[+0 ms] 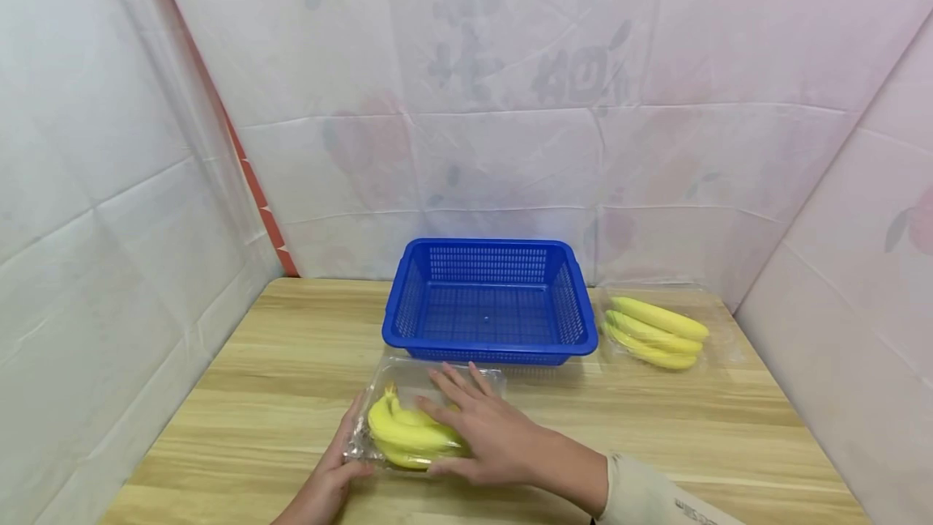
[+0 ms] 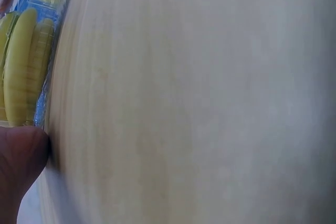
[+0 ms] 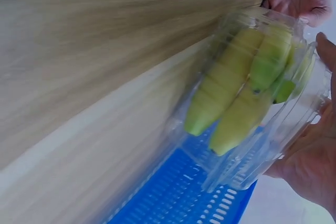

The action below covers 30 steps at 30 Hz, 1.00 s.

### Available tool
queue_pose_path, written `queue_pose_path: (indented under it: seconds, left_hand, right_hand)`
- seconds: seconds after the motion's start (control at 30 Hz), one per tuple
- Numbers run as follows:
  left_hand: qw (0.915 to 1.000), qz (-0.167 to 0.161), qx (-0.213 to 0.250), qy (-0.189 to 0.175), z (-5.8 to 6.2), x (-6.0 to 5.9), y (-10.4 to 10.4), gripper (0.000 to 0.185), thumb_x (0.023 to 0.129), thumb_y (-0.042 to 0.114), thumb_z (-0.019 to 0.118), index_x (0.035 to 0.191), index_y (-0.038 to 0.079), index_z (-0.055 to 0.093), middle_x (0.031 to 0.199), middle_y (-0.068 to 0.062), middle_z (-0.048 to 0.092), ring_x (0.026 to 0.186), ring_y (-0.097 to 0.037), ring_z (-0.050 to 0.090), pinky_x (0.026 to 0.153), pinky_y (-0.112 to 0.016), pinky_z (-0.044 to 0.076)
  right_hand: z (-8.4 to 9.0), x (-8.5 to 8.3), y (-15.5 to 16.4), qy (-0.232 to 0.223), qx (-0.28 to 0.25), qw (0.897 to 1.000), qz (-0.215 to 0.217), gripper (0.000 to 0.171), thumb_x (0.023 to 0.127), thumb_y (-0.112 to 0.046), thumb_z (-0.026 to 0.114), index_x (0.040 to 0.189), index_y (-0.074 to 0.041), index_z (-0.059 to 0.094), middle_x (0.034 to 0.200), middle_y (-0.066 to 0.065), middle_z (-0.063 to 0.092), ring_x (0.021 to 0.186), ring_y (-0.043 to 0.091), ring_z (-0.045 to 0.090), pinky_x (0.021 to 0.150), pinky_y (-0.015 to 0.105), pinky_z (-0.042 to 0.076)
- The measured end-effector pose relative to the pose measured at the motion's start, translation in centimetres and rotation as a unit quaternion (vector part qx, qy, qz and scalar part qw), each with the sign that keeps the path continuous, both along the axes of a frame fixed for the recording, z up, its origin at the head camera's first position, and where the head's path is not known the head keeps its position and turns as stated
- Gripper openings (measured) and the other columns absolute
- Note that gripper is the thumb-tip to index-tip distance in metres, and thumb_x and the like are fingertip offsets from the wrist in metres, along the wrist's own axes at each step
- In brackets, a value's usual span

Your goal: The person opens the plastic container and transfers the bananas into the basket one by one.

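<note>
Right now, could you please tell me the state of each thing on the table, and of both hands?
Blue basket: empty, upright.
Near clear container: on the table, bananas inside.
Far clear container: untouched at the basket's right, holding bananas.
Left hand: holds the near container's left end.
Right hand: fingers straight, flat on its top.
</note>
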<state>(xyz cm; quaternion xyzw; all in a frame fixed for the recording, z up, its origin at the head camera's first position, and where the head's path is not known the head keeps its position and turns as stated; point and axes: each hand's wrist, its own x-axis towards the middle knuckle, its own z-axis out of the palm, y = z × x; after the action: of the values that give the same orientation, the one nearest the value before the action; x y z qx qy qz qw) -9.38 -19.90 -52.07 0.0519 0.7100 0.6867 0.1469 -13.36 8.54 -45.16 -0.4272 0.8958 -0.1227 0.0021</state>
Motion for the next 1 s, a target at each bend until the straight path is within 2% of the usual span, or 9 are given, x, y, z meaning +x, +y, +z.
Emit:
queue_pose_path:
  seconds: [0.3,0.5,0.6,0.67,0.73,0.8,0.87,0.93,1.0]
  left_hand:
    - [1.0,0.003,0.002,-0.004,-0.1,0.0,0.0,0.107,0.086,0.002,0.062,0.174,0.022,0.006,0.181,-0.015,-0.01,0.164,-0.048,-0.016,0.124,-0.07,-0.011]
    - [0.9999,0.006,-0.005,-0.01,-0.1,-0.1,0.0,0.107,0.086,0.005,0.063,0.174,0.023,0.006,0.182,-0.012,-0.007,0.166,-0.044,-0.013,0.127,-0.066,-0.008]
    - [0.9998,0.009,-0.019,-0.006,-0.1,-0.1,-0.1,0.105,0.086,0.007,0.064,0.174,0.025,0.008,0.182,-0.012,-0.004,0.166,-0.041,-0.008,0.132,-0.044,0.008]
    - [0.9996,0.013,-0.026,-0.003,-0.2,-0.1,-0.1,0.105,0.086,0.007,0.064,0.174,0.026,0.011,0.183,-0.012,-0.001,0.165,-0.039,-0.005,0.126,-0.024,0.018]
    - [0.9995,0.014,-0.028,-0.003,-0.2,-0.2,-0.2,0.104,0.087,0.007,0.064,0.174,0.027,0.012,0.183,-0.012,0.0,0.164,-0.037,-0.005,0.118,-0.012,0.021]
    - [0.9997,0.011,-0.021,-0.002,-0.2,-0.3,-0.2,0.103,0.088,0.007,0.064,0.174,0.026,0.011,0.182,-0.013,-0.002,0.164,-0.039,-0.007,0.126,-0.021,0.017]
    - [0.9999,0.007,-0.008,-0.007,-0.2,-0.3,-0.1,0.103,0.088,0.007,0.063,0.174,0.025,0.01,0.182,-0.013,-0.006,0.165,-0.041,-0.01,0.134,-0.04,0.006]
    - [0.9999,0.004,0.005,-0.011,-0.2,-0.3,-0.1,0.103,0.089,0.005,0.063,0.174,0.022,0.008,0.182,-0.014,-0.009,0.165,-0.045,-0.015,0.13,-0.063,-0.007]
    - [0.9998,0.003,0.014,-0.017,-0.2,-0.3,-0.1,0.104,0.089,0.005,0.063,0.174,0.021,0.006,0.181,-0.015,-0.012,0.163,-0.049,-0.019,0.124,-0.075,-0.013]
  right_hand:
    - [-1.0,-0.5,2.2,0.018,0.001,1.0,0.01,0.092,0.095,-0.079,0.056,0.169,-0.03,0.032,0.181,0.01,0.017,0.167,0.038,0.02,0.133,0.063,0.022]
    - [-1.2,-0.8,3.2,0.014,-0.001,1.0,0.001,0.097,0.092,-0.083,0.056,0.17,-0.032,0.03,0.181,0.008,0.018,0.168,0.037,0.019,0.132,0.065,0.022]
    - [-1.2,-0.8,3.3,0.011,-0.001,1.0,0.0,0.098,0.091,-0.083,0.058,0.17,-0.032,0.029,0.181,0.008,0.018,0.168,0.037,0.02,0.131,0.067,0.026]
    - [-1.3,-0.8,3.3,0.01,0.0,1.0,-0.001,0.098,0.091,-0.084,0.057,0.17,-0.033,0.029,0.181,0.009,0.018,0.168,0.038,0.02,0.13,0.068,0.028]
    - [-1.3,-0.9,3.3,0.008,0.001,1.0,-0.003,0.097,0.091,-0.085,0.056,0.17,-0.035,0.029,0.181,0.01,0.018,0.168,0.039,0.019,0.129,0.068,0.03]
    - [-1.4,-0.9,3.2,0.001,0.001,1.0,-0.006,0.097,0.091,-0.086,0.055,0.169,-0.036,0.029,0.181,0.012,0.016,0.168,0.04,0.018,0.128,0.068,0.03]
    - [-1.3,-1.0,3.2,-0.008,0.002,1.0,-0.011,0.096,0.09,-0.086,0.056,0.169,-0.038,0.028,0.181,0.013,0.013,0.168,0.041,0.017,0.129,0.068,0.03]
    - [-1.4,-1.0,3.2,-0.016,0.005,1.0,-0.014,0.097,0.09,-0.086,0.056,0.169,-0.039,0.026,0.182,0.013,0.011,0.167,0.042,0.018,0.129,0.068,0.029]
    - [-1.4,-1.1,3.2,-0.018,0.007,1.0,-0.013,0.097,0.09,-0.086,0.056,0.17,-0.039,0.026,0.181,0.014,0.012,0.166,0.042,0.021,0.129,0.068,0.029]
